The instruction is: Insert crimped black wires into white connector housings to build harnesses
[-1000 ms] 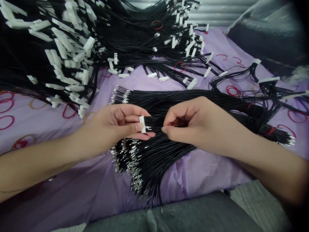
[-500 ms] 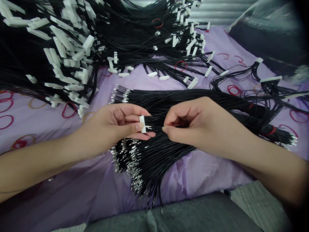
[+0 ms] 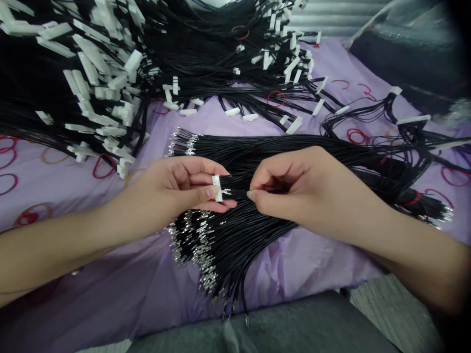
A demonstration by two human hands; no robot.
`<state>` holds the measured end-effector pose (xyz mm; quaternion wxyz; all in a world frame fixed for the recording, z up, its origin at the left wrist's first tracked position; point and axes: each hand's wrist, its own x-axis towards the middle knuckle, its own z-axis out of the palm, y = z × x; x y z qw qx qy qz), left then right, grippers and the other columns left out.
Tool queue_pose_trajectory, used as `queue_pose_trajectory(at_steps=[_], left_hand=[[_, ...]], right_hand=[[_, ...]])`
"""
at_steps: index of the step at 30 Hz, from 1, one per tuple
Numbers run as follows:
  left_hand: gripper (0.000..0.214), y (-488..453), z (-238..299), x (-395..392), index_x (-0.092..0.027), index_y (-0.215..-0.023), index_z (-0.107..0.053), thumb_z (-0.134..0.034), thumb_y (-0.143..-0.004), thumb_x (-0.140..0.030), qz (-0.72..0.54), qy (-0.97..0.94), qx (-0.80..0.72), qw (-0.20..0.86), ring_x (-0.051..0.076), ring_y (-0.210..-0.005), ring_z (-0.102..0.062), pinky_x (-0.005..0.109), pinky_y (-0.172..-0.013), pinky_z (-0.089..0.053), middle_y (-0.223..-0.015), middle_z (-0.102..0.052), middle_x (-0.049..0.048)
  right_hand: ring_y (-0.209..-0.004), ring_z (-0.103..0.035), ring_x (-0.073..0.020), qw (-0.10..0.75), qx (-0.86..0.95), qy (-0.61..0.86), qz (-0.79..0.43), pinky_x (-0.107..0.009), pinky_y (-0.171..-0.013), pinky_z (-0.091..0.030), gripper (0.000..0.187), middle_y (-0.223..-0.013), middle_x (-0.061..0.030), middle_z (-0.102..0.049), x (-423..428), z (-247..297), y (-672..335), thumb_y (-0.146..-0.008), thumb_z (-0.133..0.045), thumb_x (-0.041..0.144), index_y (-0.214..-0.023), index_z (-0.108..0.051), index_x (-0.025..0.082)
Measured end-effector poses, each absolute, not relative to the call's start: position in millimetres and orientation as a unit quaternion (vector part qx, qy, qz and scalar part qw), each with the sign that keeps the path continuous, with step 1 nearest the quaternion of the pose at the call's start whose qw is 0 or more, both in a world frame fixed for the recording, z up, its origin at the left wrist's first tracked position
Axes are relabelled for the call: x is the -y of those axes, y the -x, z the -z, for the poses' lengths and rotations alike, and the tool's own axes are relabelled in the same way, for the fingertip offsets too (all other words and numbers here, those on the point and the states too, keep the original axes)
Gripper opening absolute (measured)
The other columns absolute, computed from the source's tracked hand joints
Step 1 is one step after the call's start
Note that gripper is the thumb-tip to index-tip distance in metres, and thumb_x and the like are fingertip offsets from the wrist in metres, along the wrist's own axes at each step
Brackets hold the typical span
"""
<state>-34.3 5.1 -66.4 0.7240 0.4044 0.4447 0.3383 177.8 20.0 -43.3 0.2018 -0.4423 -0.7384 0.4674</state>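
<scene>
My left hand (image 3: 195, 189) pinches a small white connector housing (image 3: 218, 188) between thumb and fingers, its long side upright in view. Just to the right, my right hand (image 3: 283, 181) is closed in a pinch on thin black wires (image 3: 239, 193). The bright metal terminals of these wires are close to the housing's right side; whether any tip sits inside it I cannot tell. Beneath both hands lies a wide bundle of black wires (image 3: 253, 230) with many silver crimped terminals (image 3: 206, 264) at its left end.
Large heaps of black cables with white connectors (image 3: 97, 90) lie at the back left and back middle. Rubber bands (image 3: 356, 137) are scattered on the purple cloth (image 3: 147, 289). A clear plastic bag (image 3: 405, 54) stands at the back right. A grey cushion-like surface (image 3: 265, 326) borders the front.
Both hands keep almost the same place and grip. The wire terminals at my right fingertips have shifted slightly left, nearer the connector housing.
</scene>
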Motion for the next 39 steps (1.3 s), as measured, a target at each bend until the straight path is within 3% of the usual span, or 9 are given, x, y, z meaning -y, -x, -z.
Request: queue_pose_trajectory(at_steps=[7, 13, 30, 39], left_hand=[[0.019, 30.7, 65.5, -4.8, -0.018, -0.087, -0.072, -0.073, -0.078, -0.001, -0.344, -0.401, -0.447, 0.722, 0.015, -0.071, -0.079, 0.011, -0.064, -0.061, -0.067, -0.079, -0.0034], [0.018, 32.3, 64.8, -5.4, -0.017, -0.090, -0.071, -0.073, -0.079, -0.002, -0.336, -0.415, -0.453, 0.713, 0.017, -0.072, -0.079, 0.016, -0.067, -0.064, -0.074, -0.080, -0.0009], [0.019, 32.7, 64.7, -5.0, -0.019, -0.091, -0.069, -0.071, -0.078, -0.006, -0.317, -0.426, -0.472, 0.704, 0.018, -0.078, -0.079, 0.017, -0.068, -0.062, -0.071, -0.079, -0.0035], [0.018, 30.7, 63.6, -5.8, -0.017, -0.087, -0.069, -0.068, -0.076, -0.004, -0.330, -0.414, -0.461, 0.712, 0.015, -0.071, -0.079, 0.013, -0.064, -0.060, -0.068, -0.079, -0.0033]], right_hand=[[-0.050, -0.042, -0.0050, 0.199, 0.749, 0.439, -0.455, -0.020, -0.043, -0.031, 0.012, -0.053, 0.0052, -0.054, -20.5, 43.3, -177.3, -0.071, -0.064, 0.011, -0.060, -0.063, 0.015], [-0.050, -0.041, -0.0048, 0.196, 0.753, 0.433, -0.455, -0.019, -0.043, -0.031, 0.013, -0.052, 0.0054, -0.054, -19.8, 44.7, -178.0, -0.071, -0.063, 0.010, -0.059, -0.062, 0.016], [-0.051, -0.041, -0.0032, 0.195, 0.765, 0.435, -0.434, -0.019, -0.044, -0.031, 0.013, -0.053, 0.0069, -0.053, -17.0, 42.3, -177.3, -0.072, -0.061, 0.010, -0.061, -0.061, 0.015], [-0.051, -0.040, -0.0028, 0.201, 0.775, 0.424, -0.423, -0.019, -0.044, -0.031, 0.013, -0.054, 0.0069, -0.053, -17.1, 43.8, -176.9, -0.073, -0.061, 0.008, -0.061, -0.061, 0.014]])
